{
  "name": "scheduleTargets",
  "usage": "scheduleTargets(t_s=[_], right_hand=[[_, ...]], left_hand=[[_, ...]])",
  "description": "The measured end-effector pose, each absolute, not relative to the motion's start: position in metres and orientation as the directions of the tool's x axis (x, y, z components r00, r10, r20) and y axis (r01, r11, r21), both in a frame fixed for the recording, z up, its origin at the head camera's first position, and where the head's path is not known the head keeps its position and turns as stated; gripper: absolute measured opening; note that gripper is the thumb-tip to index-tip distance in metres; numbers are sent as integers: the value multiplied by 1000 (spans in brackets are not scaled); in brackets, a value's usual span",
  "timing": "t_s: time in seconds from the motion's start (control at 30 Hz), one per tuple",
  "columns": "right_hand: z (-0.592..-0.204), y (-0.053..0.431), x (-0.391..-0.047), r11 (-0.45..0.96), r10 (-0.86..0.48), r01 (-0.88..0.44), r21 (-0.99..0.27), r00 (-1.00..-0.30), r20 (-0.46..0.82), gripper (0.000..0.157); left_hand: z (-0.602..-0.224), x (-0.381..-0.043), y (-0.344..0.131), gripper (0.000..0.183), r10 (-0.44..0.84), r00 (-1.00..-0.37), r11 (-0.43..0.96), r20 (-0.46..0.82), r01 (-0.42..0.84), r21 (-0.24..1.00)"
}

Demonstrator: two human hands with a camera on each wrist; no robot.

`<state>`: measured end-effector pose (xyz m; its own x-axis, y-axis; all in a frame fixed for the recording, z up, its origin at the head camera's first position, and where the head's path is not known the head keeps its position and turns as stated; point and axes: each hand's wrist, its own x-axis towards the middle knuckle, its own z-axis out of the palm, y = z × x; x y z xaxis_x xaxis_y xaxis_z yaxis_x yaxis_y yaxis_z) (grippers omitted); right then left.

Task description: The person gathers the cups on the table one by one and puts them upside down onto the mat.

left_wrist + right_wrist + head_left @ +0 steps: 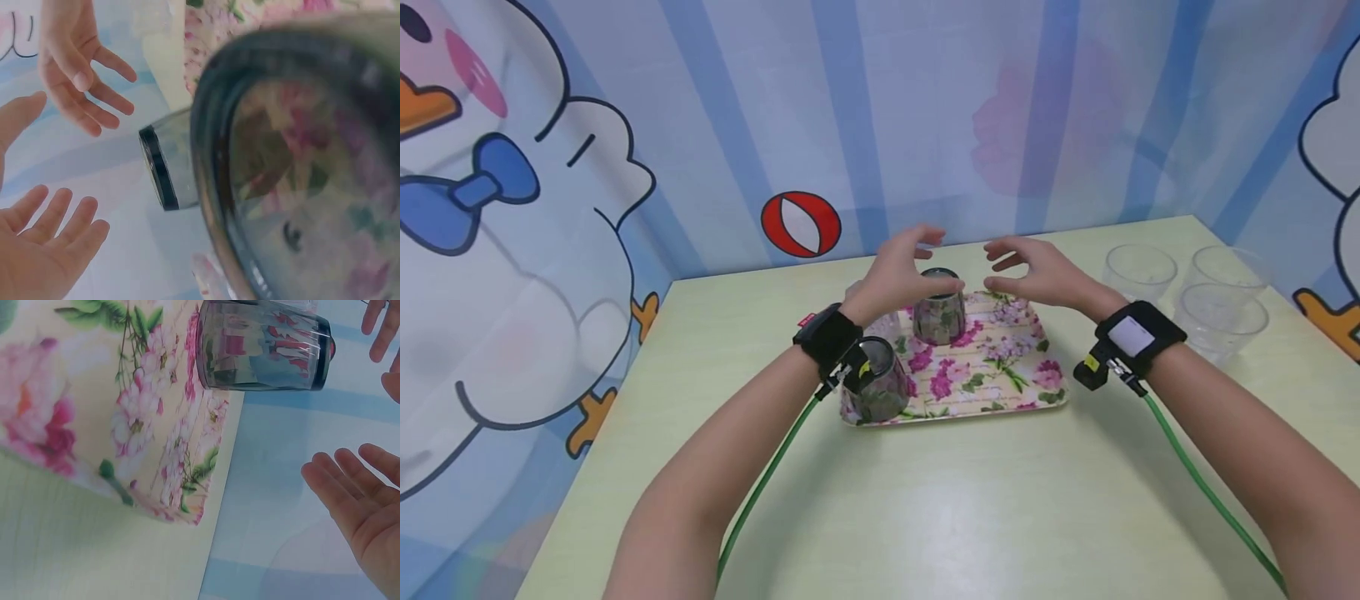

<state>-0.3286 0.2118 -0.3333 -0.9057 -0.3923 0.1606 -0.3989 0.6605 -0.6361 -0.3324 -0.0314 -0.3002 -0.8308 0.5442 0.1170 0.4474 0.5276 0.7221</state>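
Note:
A smoky grey glass (pixel 940 321) stands upside down on a flowered tray (pixel 985 396), its narrow dark base facing up. My left hand (pixel 898 275) hovers at the left of its top, with thumb and fingers spread apart. On the other side my right hand (pixel 1045 273) is raised over the tray's back edge, fingers loosely bent and apart from the glass. Nothing is held in either hand. Another grey glass (pixel 880 396) sits at the tray's front left corner, below the left wrist. Partly hidden behind the left hand is a clear glass (pixel 887 327).
Three clear glasses stand at the right of the table (pixel 955 517): one glass (pixel 1138 275) toward the back left, another (pixel 1243 262) behind, and one (pixel 1221 325) in front. A printed curtain (pixel 910 108) hangs behind the table's back edge. Green cables (pixel 767 475) trail from both wrists.

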Motion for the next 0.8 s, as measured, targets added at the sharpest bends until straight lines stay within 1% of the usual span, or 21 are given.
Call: scheduleTargets(t_s=[0.1,0.13,0.17,0.33,0.37,0.53,0.57,0.7,0.77,0.8], right_hand=[[-333,220,-322,661,-376,-398,-636,-909,178,56],[-333,222,-320,662,-371,-396,-636,-911,181,55],[-333,225,-317,660,-369,-397,-638,-911,185,54],[-331,238,-303,669,-340,-377,-641,-922,187,53],[-331,240,-301,671,-332,-372,-641,-924,188,52],[-331,253,-289,678,-302,-359,-641,-932,202,51],[-331,256,-286,678,-300,-361,-640,-931,207,51],[-332,268,-278,695,-276,-347,-630,-938,211,51],[-332,275,-274,704,-262,-337,-625,-941,213,51],[-332,278,-272,709,-253,-330,-623,-944,212,51]], left_hand=[[-304,-329,-30,73,532,-835,508,143,449,736],[-315,-338,-31,75,540,-828,482,153,453,750],[-316,-337,-30,75,537,-829,477,158,453,753],[-319,-324,-24,74,551,-816,421,174,452,786],[-311,-311,-22,71,544,-821,429,173,449,784],[-316,-304,-11,70,558,-813,404,166,440,802],[-324,-311,-8,74,566,-807,390,171,445,806],[-334,-312,1,76,575,-800,368,170,439,820],[-349,-320,8,79,588,-788,363,180,457,812],[-344,-312,10,76,583,-795,371,169,445,815]])
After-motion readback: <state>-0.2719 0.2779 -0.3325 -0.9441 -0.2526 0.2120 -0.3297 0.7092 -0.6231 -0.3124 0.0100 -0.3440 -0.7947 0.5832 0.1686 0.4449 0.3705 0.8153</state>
